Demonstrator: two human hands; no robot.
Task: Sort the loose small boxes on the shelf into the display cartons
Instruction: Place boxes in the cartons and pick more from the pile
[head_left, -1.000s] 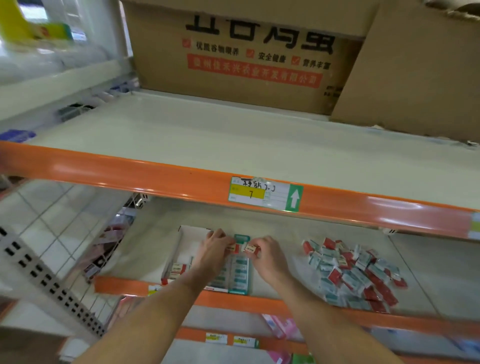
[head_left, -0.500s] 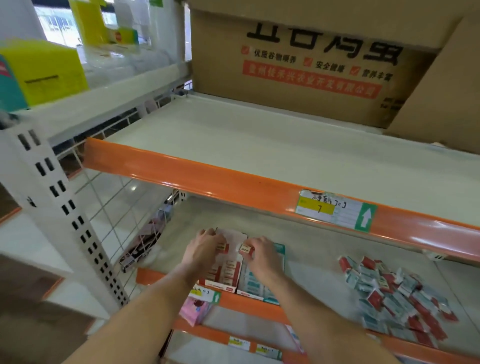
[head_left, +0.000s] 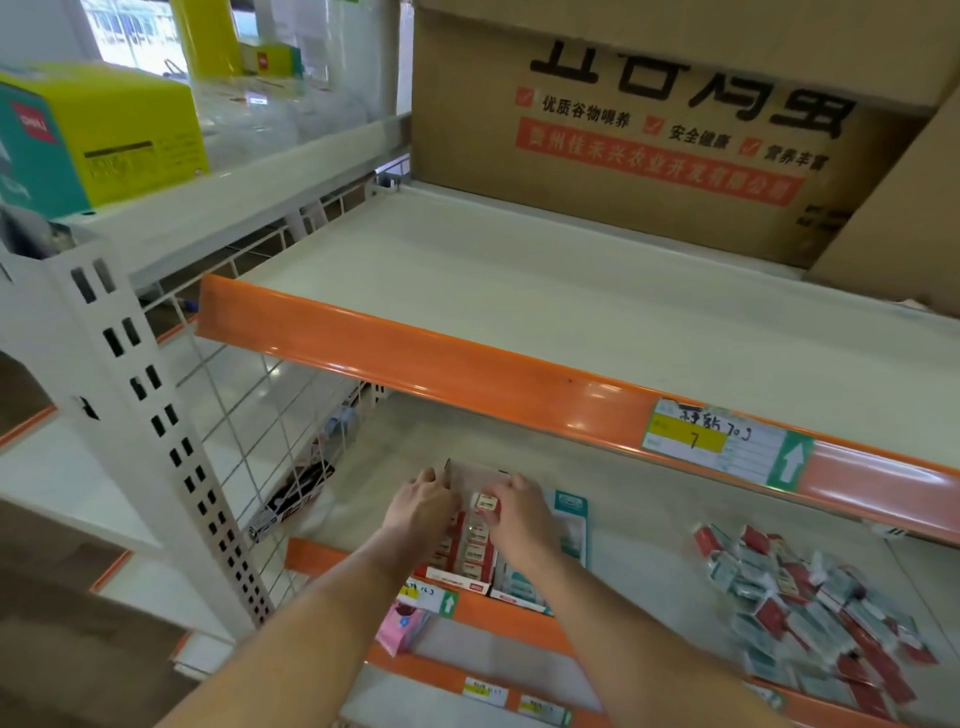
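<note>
Cardboard and light, the small red-and-white box (head_left: 487, 503) sits pinched in the fingertips of the right hand (head_left: 521, 512), just above the rows already packed in the red display carton (head_left: 470, 558) at the front of the lower shelf (head_left: 623, 525). It looks stiff enough to take a firm pinch across its short sides, and slight enough that two fingers and a thumb will carry it; I would judge the only care needed is lining it up square with its neighbours so it drops into the row. The left hand (head_left: 422, 512) rests on the carton's left wall, fingers curled over the edge as if steadying it. Just right of this carton stands a teal display carton (head_left: 570, 525), partly hidden by the right forearm. Well apart to the right lies the heap of loose boxes (head_left: 810, 592), red and pale teal mixed, much of it not yet sorted. Compared with half a second ago, both hands sit in much the same place over the cartons; the view has swung left, showing more of the white upright and the yellow-green box (head_left: 104, 135) on the neighbouring rack.
</note>
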